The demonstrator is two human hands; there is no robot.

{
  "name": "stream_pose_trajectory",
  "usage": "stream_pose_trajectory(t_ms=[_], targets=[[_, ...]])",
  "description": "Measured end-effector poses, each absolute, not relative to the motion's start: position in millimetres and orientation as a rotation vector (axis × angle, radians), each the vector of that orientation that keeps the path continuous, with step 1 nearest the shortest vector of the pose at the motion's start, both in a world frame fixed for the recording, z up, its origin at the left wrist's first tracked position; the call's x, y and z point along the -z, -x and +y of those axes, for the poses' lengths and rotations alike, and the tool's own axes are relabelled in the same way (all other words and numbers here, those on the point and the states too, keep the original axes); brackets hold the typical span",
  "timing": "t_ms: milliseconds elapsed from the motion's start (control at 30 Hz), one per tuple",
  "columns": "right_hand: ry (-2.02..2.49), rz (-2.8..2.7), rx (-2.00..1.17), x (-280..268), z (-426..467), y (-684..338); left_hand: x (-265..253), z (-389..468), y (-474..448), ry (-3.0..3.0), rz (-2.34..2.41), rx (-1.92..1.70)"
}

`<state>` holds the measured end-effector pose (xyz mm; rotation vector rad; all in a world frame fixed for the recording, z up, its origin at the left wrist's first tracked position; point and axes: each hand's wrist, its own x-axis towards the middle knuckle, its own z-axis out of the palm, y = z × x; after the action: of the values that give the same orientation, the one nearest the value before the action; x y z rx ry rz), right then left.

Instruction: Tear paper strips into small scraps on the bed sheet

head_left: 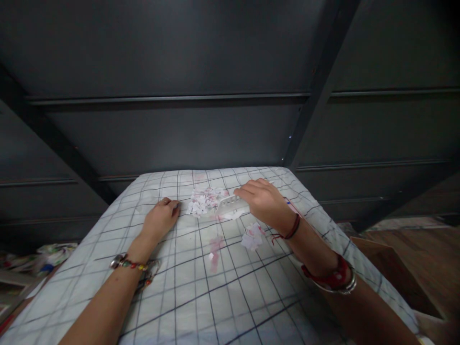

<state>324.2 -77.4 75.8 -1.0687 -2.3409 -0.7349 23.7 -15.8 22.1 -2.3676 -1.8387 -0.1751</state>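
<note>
My left hand (161,218) rests on the checked cloth, loosely curled, with the thumb a little apart from the fingers and nothing seen in it. Just right of it lies a heap of small white and pink paper pieces (201,202). My right hand (264,199) grips a whitish, see-through plastic piece with a row of holes (230,205), tilted at the heap's right side; its far end is hidden by the hand. Nearer me lie a smaller cluster of paper pieces (253,236) and a thin pink scrap (214,254).
The white cloth with dark grid lines (187,297) covers the table. Dark metal panels (172,134) rise behind it. An open cardboard box (398,278) stands on the floor at right. Various items (53,254) sit low on the left. A pinkish flat thing (293,207) lies beyond my right wrist.
</note>
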Motion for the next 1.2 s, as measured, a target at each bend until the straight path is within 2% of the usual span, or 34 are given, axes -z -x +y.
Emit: stream_pose_trajectory(t_ms=[333,533,767,1000,1200], targets=[[1.056,-2.375,0.692,-77.8,-81.8,-320.9,-23.1,-15.5,-24.1,2.366,-1.843,0.149],[1.106,-2.291,0.826,-85.0,-87.7,-322.1,-23.6,-15.7,-23.6,2.392,-1.834,0.168],[1.038,-2.392,0.725,-88.0,-92.9,-317.8,-22.0,-15.2,-22.6,2.375,-1.839,0.191],[1.074,-2.289,0.875,-86.0,-94.7,-311.9,-23.5,-15.6,-23.7,2.393,-1.845,0.179],[1.027,-2.404,0.744,-85.4,-100.4,-304.2,-26.5,-16.8,-25.3,2.392,-1.855,0.148]])
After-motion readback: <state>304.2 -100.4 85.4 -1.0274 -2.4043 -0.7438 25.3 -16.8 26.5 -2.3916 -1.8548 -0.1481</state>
